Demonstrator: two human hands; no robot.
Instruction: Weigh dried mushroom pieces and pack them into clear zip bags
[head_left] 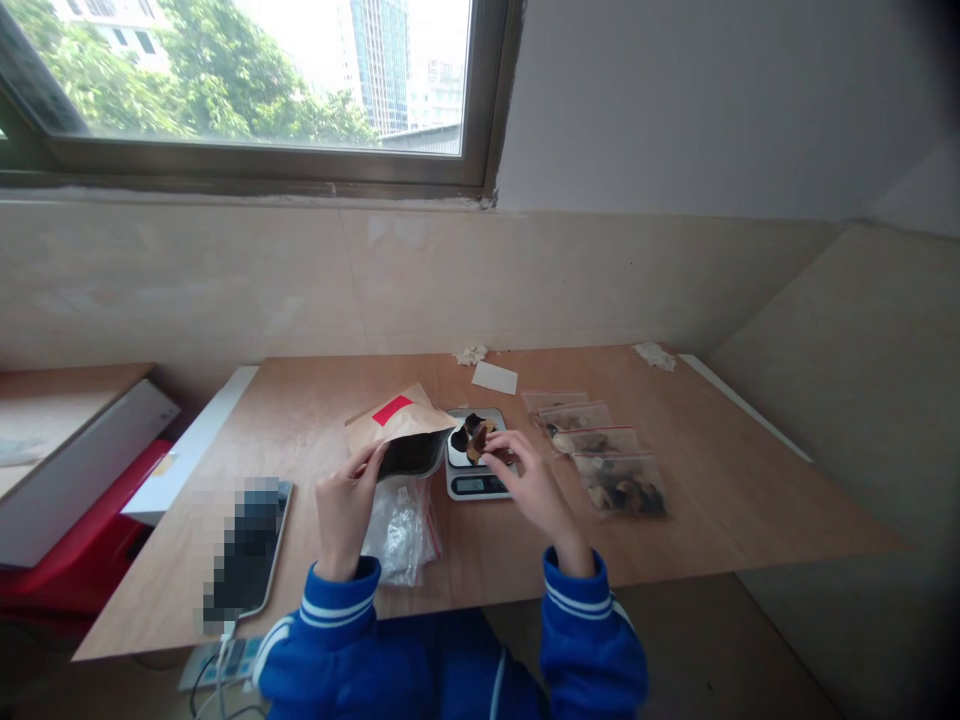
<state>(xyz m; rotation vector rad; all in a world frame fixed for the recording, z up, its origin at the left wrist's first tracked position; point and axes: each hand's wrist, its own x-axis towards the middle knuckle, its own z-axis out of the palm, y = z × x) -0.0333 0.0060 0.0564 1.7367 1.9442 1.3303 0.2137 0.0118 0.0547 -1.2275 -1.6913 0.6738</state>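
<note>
My left hand grips the rim of a brown paper pouch with a red label, its dark mouth held open towards me. My right hand is closed in a pinch on a dark brown dried piece over the small white digital scale. More dark and tan dried pieces lie on the scale's plate. Under the pouch, beside my left hand, rests a stack of clear zip bags. Right of my right hand, several filled zip bags hold similar pieces.
A white card and crumpled white scraps lie at the table's back. On the left is a tablet-like device with a cable running off the front edge. A window and wall stand behind the wooden table.
</note>
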